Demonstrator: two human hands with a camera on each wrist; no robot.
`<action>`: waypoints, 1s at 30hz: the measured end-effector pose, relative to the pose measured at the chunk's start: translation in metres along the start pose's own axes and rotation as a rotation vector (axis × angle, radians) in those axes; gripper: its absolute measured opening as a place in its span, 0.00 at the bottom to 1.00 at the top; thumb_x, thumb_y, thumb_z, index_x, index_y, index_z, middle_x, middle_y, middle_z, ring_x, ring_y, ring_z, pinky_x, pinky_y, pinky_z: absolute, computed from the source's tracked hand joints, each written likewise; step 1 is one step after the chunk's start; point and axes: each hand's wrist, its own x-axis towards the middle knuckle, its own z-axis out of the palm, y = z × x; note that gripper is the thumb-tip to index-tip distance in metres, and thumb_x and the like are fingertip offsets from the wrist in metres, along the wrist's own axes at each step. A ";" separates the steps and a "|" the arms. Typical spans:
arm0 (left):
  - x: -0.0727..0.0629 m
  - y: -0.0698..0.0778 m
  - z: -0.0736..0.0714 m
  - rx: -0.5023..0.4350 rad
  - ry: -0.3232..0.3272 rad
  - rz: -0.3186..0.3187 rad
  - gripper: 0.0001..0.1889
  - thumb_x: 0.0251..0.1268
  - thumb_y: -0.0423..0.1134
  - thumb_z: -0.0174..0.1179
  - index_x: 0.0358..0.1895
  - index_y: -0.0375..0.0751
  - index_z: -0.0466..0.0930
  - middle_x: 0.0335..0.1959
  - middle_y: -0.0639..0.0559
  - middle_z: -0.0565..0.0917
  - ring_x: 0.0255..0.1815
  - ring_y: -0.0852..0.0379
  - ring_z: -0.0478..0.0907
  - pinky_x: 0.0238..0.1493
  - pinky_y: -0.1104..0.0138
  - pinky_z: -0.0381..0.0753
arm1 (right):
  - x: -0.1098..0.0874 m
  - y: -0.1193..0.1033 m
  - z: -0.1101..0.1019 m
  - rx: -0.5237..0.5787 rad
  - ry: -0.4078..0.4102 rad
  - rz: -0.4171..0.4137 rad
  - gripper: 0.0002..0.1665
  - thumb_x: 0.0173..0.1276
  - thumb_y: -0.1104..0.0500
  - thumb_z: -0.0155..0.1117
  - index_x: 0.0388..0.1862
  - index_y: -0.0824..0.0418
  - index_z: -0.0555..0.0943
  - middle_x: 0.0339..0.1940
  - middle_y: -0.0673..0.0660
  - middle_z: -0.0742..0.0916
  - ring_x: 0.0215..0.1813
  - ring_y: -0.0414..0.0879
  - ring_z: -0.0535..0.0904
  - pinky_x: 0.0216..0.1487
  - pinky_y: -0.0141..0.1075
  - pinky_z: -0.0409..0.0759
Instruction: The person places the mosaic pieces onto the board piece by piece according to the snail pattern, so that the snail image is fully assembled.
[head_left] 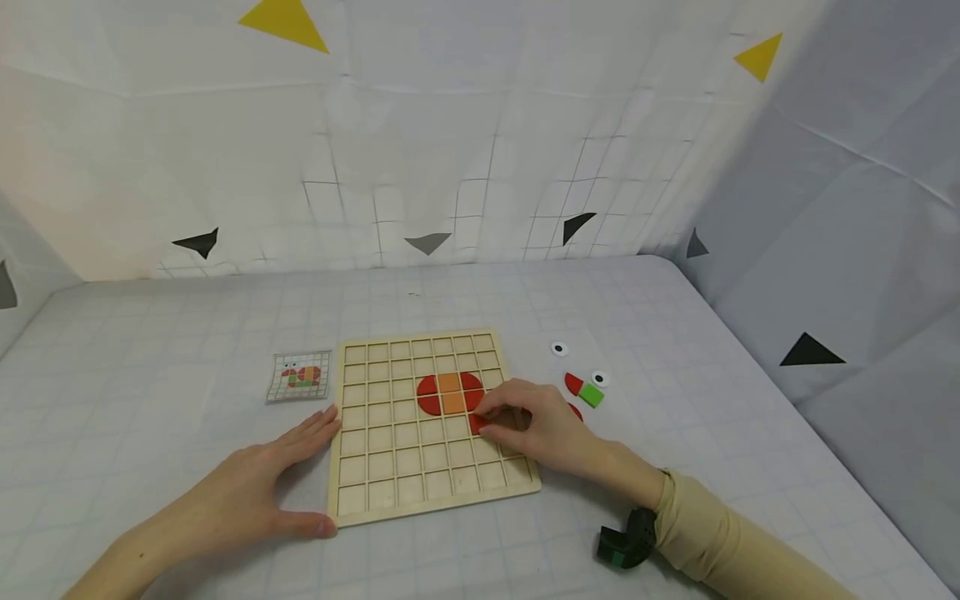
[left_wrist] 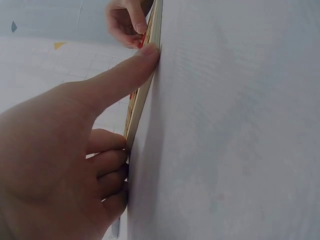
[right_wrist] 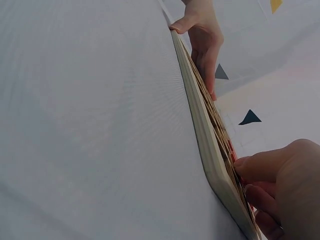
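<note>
A wooden grid board (head_left: pixel 408 462) lies flat on the table. My left hand (head_left: pixel 243 492) rests against its left side, thumb at the near corner and straight fingers along the edge. Over the board's right part, my right hand (head_left: pixel 551 429) pinches a small red piece (head_left: pixel 477 425) between thumb and fingers, low at the cells. Just beyond it, orange square pieces (head_left: pixel 452 403) sit in the grid between rounded red pieces (head_left: pixel 428 396), partly covered by my right fingers. In the right wrist view, the thumb (right_wrist: pixel 260 165) is right at the board's surface.
Left of the board lies a picture card (head_left: pixel 298 394) with a coloured figure on a grid. To the right are eye discs (head_left: pixel 559 349), a red piece (head_left: pixel 573 383), a green square (head_left: pixel 592 394) and another red piece (head_left: pixel 576 412) half hidden by my right hand.
</note>
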 end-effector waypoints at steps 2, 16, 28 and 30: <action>0.000 0.000 0.000 -0.009 0.001 0.003 0.56 0.42 0.80 0.60 0.77 0.55 0.63 0.79 0.61 0.60 0.76 0.50 0.63 0.64 0.47 0.72 | 0.000 0.000 -0.002 -0.012 -0.007 0.021 0.13 0.62 0.62 0.74 0.46 0.55 0.85 0.45 0.51 0.88 0.43 0.43 0.83 0.42 0.35 0.83; 0.001 -0.001 0.000 -0.009 -0.004 -0.006 0.56 0.41 0.80 0.60 0.77 0.56 0.63 0.79 0.61 0.59 0.76 0.50 0.64 0.64 0.47 0.72 | -0.030 0.022 -0.071 -0.183 0.058 0.226 0.15 0.63 0.62 0.73 0.49 0.52 0.86 0.45 0.47 0.88 0.44 0.44 0.81 0.49 0.41 0.79; 0.000 -0.001 0.000 -0.003 0.003 0.004 0.56 0.42 0.80 0.60 0.77 0.56 0.63 0.79 0.61 0.60 0.76 0.50 0.63 0.64 0.47 0.72 | -0.052 0.048 -0.114 -0.167 -0.031 0.361 0.21 0.64 0.63 0.72 0.54 0.48 0.84 0.51 0.44 0.87 0.53 0.42 0.79 0.59 0.42 0.75; 0.000 -0.001 0.001 0.001 0.004 0.005 0.56 0.42 0.80 0.60 0.77 0.56 0.63 0.79 0.61 0.59 0.76 0.51 0.63 0.64 0.48 0.72 | -0.055 0.052 -0.117 -0.144 -0.053 0.353 0.22 0.63 0.65 0.71 0.55 0.48 0.83 0.52 0.45 0.87 0.54 0.43 0.79 0.61 0.40 0.74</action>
